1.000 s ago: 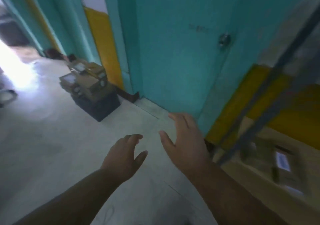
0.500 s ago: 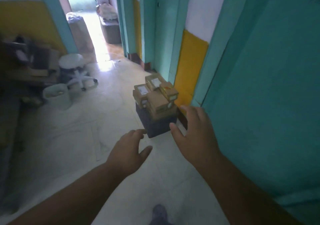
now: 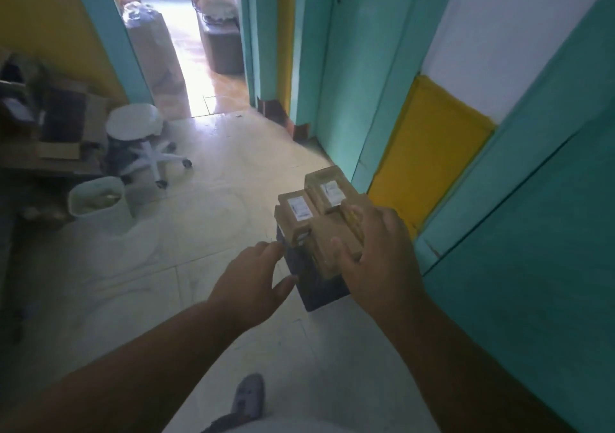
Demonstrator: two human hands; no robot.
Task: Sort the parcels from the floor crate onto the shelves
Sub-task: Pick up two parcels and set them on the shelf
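Note:
A dark floor crate stands by the teal wall, piled with several brown cardboard parcels. Two of them show white labels: one at the left and one behind it. My right hand is stretched out in front of the pile with spread fingers and holds nothing; it hides the right side of the parcels. Just left of the crate, my left hand reaches forward, fingers relaxed and empty. No shelf is in view.
A white swivel stool and a pale bin stand at the left, beside a low table with cardboard boxes. A bright doorway opens ahead. A teal and yellow wall runs along the right. My shoe shows below.
The view swung left from the teal door and shelf to the hallway, and the crate of parcels has come nearer. Both hands stayed empty and now reach the crate.

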